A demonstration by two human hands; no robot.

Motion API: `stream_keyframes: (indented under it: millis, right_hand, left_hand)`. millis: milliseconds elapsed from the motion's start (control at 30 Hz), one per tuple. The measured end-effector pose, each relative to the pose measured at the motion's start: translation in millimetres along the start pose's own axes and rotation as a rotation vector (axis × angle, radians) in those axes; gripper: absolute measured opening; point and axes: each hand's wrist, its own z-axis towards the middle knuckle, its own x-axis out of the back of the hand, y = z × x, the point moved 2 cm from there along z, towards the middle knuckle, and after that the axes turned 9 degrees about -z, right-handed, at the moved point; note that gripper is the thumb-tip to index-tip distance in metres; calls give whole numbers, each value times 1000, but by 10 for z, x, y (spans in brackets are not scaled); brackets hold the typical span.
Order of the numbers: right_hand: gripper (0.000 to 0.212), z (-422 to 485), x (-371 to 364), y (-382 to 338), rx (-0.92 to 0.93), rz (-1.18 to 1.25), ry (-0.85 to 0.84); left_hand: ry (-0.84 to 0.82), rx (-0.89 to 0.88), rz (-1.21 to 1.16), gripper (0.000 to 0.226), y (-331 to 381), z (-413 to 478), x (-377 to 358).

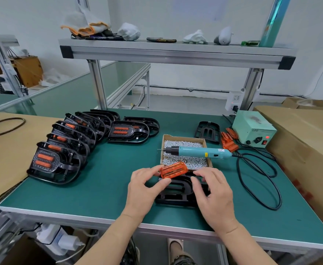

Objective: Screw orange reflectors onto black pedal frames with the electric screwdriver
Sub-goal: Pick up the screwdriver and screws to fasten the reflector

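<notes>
left hand [143,188] pinches ribbed translucent orange reflector [174,169] | over black pedal frame [174,200]

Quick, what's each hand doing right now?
Left hand: pinching the orange reflector.
Right hand: over the black pedal frame; grip cannot be told.

Bare left hand [143,190], right hand [214,196], patterned trousers [182,260]
</notes>
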Motion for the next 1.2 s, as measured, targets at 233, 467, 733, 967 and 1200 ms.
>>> stream_keyframes:
  millis: [233, 467, 733, 967, 1200]
  right_hand:
    - [22, 78, -237, -237, -859, 546, -395]
    - [17, 256, -314, -301, -929, 656, -391]
    - [30, 458, -271, -101, -830, 502, -386]
    - [26, 583, -182, 13, -708, 385, -534]
    - [29, 699, -153, 12, -498, 328, -737]
  left_hand:
    - [67, 13, -41, 44, 15, -7, 28]
    - [-23, -26, -9, 42, 26, -11, 11]
    - [-55, -83, 62, 33, 103, -41, -21]
    - [-59, -58, 51, 39, 103, -45, -21]
    - [-87, -62, 77, 49, 53, -33, -26]
